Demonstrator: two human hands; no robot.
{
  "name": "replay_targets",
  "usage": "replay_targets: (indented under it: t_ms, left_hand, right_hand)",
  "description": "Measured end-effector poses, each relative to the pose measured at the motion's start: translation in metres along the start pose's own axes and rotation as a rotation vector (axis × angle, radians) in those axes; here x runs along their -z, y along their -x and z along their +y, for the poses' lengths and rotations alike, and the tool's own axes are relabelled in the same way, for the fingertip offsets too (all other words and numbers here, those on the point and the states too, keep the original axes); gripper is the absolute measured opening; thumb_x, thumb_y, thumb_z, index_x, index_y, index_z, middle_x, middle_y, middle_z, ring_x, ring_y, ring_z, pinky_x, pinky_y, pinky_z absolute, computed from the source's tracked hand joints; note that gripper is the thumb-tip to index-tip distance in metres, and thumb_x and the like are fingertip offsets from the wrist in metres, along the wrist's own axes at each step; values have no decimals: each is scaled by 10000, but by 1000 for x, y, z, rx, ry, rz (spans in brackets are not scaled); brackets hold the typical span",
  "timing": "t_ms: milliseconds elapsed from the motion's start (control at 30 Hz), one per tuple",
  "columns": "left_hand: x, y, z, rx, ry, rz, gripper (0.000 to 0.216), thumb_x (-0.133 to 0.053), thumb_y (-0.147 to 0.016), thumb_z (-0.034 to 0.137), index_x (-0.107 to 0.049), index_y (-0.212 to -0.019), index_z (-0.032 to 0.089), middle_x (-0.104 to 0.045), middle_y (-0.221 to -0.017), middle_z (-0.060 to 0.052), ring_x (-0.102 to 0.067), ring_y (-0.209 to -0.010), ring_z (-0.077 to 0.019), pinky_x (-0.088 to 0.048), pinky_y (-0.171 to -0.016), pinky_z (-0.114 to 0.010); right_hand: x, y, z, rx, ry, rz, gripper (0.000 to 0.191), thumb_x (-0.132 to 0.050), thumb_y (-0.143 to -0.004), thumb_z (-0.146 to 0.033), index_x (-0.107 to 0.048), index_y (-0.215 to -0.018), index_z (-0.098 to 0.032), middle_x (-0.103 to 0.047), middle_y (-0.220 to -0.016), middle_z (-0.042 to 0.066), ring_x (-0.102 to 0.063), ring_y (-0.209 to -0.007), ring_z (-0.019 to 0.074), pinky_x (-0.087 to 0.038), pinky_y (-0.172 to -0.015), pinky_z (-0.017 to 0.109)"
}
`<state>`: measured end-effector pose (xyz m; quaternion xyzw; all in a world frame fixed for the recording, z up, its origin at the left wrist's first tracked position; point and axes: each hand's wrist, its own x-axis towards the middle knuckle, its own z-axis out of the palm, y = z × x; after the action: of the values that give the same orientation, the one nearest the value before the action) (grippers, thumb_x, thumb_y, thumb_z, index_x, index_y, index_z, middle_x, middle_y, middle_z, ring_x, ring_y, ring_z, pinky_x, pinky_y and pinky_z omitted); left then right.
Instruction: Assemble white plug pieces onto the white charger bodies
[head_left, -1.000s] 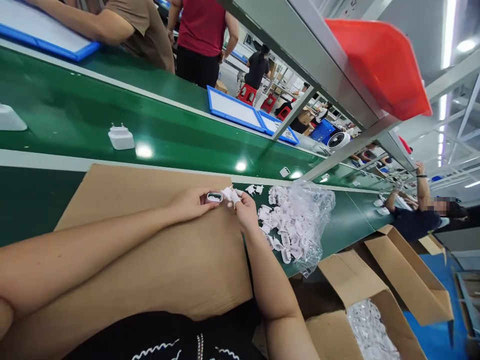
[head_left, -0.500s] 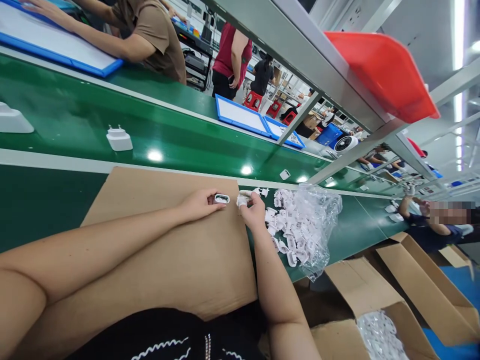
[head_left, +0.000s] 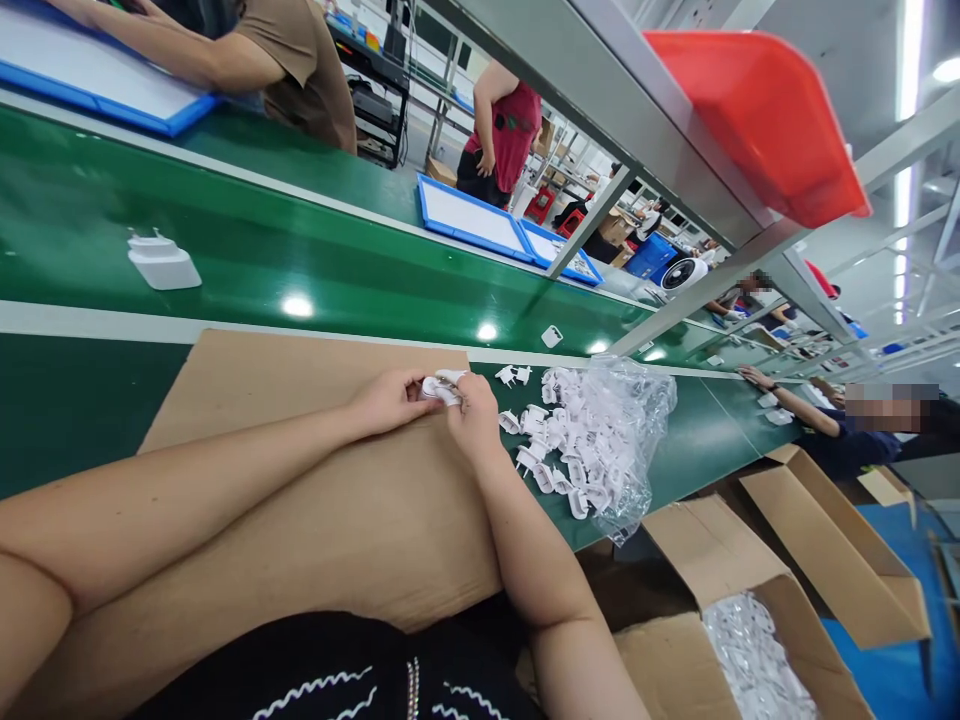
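My left hand [head_left: 388,402] is closed around a small white charger housing [head_left: 432,388], held just above the cardboard sheet [head_left: 315,500]. Against the housing's right end, my right hand [head_left: 475,412] pinches a white plug piece [head_left: 451,377]; the fingers partly hide it, and I cannot tell whether the two parts are joined. Right of my right hand, a heap of white plug pieces [head_left: 562,425] spills from a clear plastic bag [head_left: 651,410]. Two loose pronged pieces [head_left: 514,375] lie close to that hand.
Beyond the cardboard runs a green conveyor belt [head_left: 360,265] carrying a white charger [head_left: 165,262] and a small white part [head_left: 552,336]. A metal frame [head_left: 592,225] with a red tray [head_left: 765,120] slants overhead. Open cardboard boxes [head_left: 720,545] stand lower right. Co-workers sit across and at right.
My right hand has moved left, bringing the plug piece up to the housing in my left hand. The white chargers on the belt have shifted left, one leaving view.
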<state>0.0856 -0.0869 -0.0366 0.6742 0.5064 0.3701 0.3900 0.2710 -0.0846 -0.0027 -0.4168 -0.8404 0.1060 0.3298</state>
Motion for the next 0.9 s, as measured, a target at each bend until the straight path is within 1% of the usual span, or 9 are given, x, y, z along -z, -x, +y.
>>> replay_targets:
  t_ms: [67, 133, 233, 333, 467, 567, 700, 800, 900]
  left_hand:
    - [-1, 0, -1, 6, 9, 6, 448, -709, -798, 558, -702, -1035, 178, -591, -683, 3, -512, -614, -153, -373, -551, -252]
    - [-1, -1, -3, 0, 24, 12, 486, -719, -796, 538, -687, -1126, 183, -592, -688, 9, -509, -614, -153, -375, -553, -251]
    - [-2, -1, -5, -46, 29, 13, 479, -712, -822, 510, -673, -1183, 198, -621, -741, 6, -516, -635, -151, -384, -570, -251]
    - [-1, -1, -7, -74, 11, 5, 459, -704, -842, 513, -683, -1180, 202, -623, -752, 2, -515, -643, -149, -382, -577, -253]
    - [0, -1, -5, -60, 14, 1, 537, -721, -825, 542, -668, -1237, 202, -602, -719, 12, -499, -623, -145, -369, -564, -251]
    - [0, -1, -5, -48, 3, 8, 519, -713, -825, 563, -675, -1189, 195, -608, -731, 11, -499, -626, -144, -367, -566, -250]
    - [0, 1, -4, -41, -59, 4, 448, -674, -845, 573, -690, -1081, 193, -629, -741, 0, -530, -650, -162, -374, -584, -261]
    - [1, 4, 0, -61, -210, 10, 387, -598, -891, 557, -700, -1001, 200, -686, -823, -25, -592, -723, -194, -400, -635, -280]
    - [4, 5, 7, -81, -415, 40, 372, -553, -923, 539, -712, -992, 210, -730, -937, -50, -648, -843, -242, -413, -675, -301]
  right_hand:
    - [0, -2, -3, -10, 67, -46, 413, -453, -834, -30, -689, -1144, -167, -677, -1067, 89, -559, -998, 244, -473, -895, 337]
    - [0, -4, -5, -20, 132, -82, 420, -445, -807, -6, -686, -1108, -174, -663, -1049, 90, -542, -985, 252, -466, -876, 340]
    - [0, -6, -5, -9, 173, -124, 416, -442, -766, 13, -674, -1058, -172, -645, -1041, 97, -521, -974, 258, -455, -878, 349]
    - [0, -6, -4, 0, 148, -94, 444, -430, -745, 22, -658, -1075, -168, -631, -1029, 94, -515, -973, 254, -452, -880, 343]
    - [1, -6, -3, 5, 155, -45, 419, -425, -744, 23, -650, -1043, -167, -626, -1006, 95, -514, -966, 254, -447, -871, 338]
    - [2, -9, -4, 12, 196, -129, 349, -450, -742, 16, -634, -962, -183, -640, -1002, 89, -510, -940, 257, -444, -854, 345]
    - [5, -12, -8, 0, 227, -184, 363, -465, -739, 28, -619, -976, -199, -660, -1040, 82, -518, -980, 259, -444, -864, 341]
    - [6, -13, -11, -38, 225, -178, 368, -487, -740, 23, -621, -994, -207, -670, -1054, 74, -538, -994, 255, -450, -866, 334]
    - [5, -13, -12, -56, 197, -159, 384, -518, -736, 5, -641, -1031, -208, -684, -1062, 67, -566, -991, 249, -463, -869, 328]
